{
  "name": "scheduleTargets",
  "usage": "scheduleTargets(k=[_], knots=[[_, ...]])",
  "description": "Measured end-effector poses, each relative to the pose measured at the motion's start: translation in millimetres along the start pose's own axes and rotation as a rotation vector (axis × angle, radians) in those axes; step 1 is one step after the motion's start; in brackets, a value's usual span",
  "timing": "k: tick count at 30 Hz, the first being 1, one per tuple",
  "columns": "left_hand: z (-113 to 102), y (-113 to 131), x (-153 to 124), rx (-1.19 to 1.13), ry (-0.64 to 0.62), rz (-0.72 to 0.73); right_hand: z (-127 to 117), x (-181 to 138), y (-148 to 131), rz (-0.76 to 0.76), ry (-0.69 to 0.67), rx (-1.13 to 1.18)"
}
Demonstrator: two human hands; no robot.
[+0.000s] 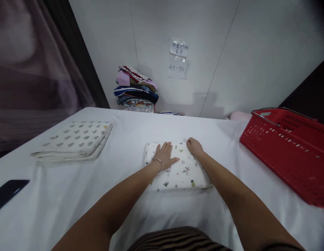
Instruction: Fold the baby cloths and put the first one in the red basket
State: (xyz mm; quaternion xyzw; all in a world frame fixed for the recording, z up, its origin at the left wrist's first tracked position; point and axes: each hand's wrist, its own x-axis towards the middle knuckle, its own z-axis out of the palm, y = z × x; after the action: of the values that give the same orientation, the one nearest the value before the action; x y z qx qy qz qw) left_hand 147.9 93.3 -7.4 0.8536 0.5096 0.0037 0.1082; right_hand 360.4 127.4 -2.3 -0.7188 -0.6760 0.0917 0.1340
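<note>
A small folded white cloth (186,172) printed with little plants lies in the middle of the white table (59,195). My left hand (166,155) rests flat on its far left part, fingers stretched out, a thin bracelet on the wrist. My right hand (194,146) is at the cloth's far right corner, fingers curled over the edge and gripping it.
A folded cloth with grey spots (75,141) lies at the left. A red plastic basket (290,148) stands at the right edge. A pile of folded clothes (135,90) leans against the back wall under paper notes (179,57). A dark flat object (7,191) lies at the near left.
</note>
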Motion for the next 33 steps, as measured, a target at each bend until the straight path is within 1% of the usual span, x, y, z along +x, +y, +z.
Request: scheduleTargets(k=[2, 5, 6, 8, 10, 12, 15, 17, 20, 24, 27, 33], knots=[[0, 0, 0, -0.002, -0.007, -0.001, -3, -5, -6, -0.066, 0.025, -0.033], [2, 2, -1, -0.001, -0.004, -0.002, -4, -20, -23, -0.284, 0.074, -0.054], [2, 3, 0, 0.000, 0.002, -0.001, -2, -26, -30, -0.368, 0.051, -0.050], [2, 1, 1, 0.001, 0.010, 0.003, 4, -36, -43, -0.497, -0.050, -0.036], [1, -4, 4, -0.003, 0.006, 0.019, 11, -42, -50, -0.544, -0.139, -0.018], [-1, -11, 7, -0.011, -0.002, 0.044, 18, -44, -51, -0.525, -0.165, -0.010], [-3, -24, 9, -0.011, 0.005, 0.064, 23, -42, -48, -0.487, -0.128, -0.022], [-5, -32, 9, 0.000, 0.024, 0.026, 24, -42, -45, -0.463, -0.099, -0.035], [-7, -40, 7, 0.015, 0.041, -0.077, 23, -42, -44, -0.421, -0.090, -0.055], [-8, -44, 10, 0.022, 0.018, -0.155, 22, -38, -41, -0.379, -0.110, -0.084], [-8, -45, 14, 0.017, 0.007, -0.168, 23, -34, -38, -0.348, -0.115, -0.098], [-9, -44, 15, 0.010, 0.041, -0.168, 23, -28, -38, -0.346, -0.117, -0.120]])
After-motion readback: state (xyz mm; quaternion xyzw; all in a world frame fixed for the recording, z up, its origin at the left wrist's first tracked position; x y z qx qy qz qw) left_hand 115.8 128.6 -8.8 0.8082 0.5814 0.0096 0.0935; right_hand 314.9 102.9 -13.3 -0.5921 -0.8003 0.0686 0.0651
